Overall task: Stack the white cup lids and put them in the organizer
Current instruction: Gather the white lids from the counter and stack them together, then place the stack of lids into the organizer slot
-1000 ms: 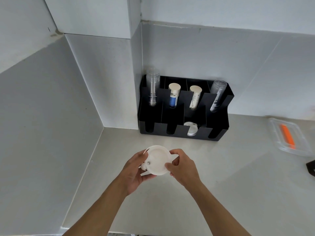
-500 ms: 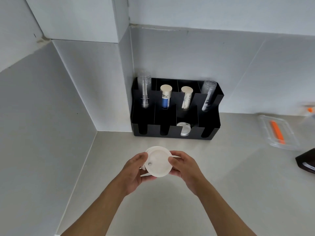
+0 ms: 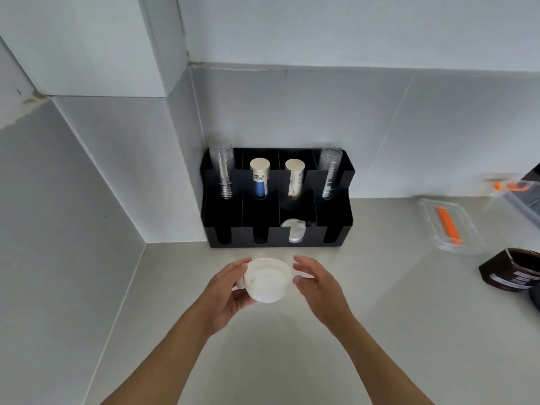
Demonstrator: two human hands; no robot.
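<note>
A small stack of white cup lids (image 3: 267, 280) rests in my left hand (image 3: 228, 290), whose fingers curl around its left and lower rim. My right hand (image 3: 317, 283) hovers just to the right of the stack, fingers spread, with a narrow gap to the lids. The black organizer (image 3: 277, 239) stands against the wall straight beyond my hands. Its third front slot holds another white lid (image 3: 293, 229) standing on edge. The back row holds stacks of clear cups (image 3: 224, 171) and paper cups (image 3: 259, 178).
A clear plastic tray (image 3: 450, 226) with an orange object lies on the counter at the right. A dark jar (image 3: 514, 270) stands at the right edge. Walls close in on the left and behind the organizer.
My right hand has let go of the lid stack and opened beside it. The left hand keeps hold and has tilted the stack. The view has shifted so the organizer sits nearer.
</note>
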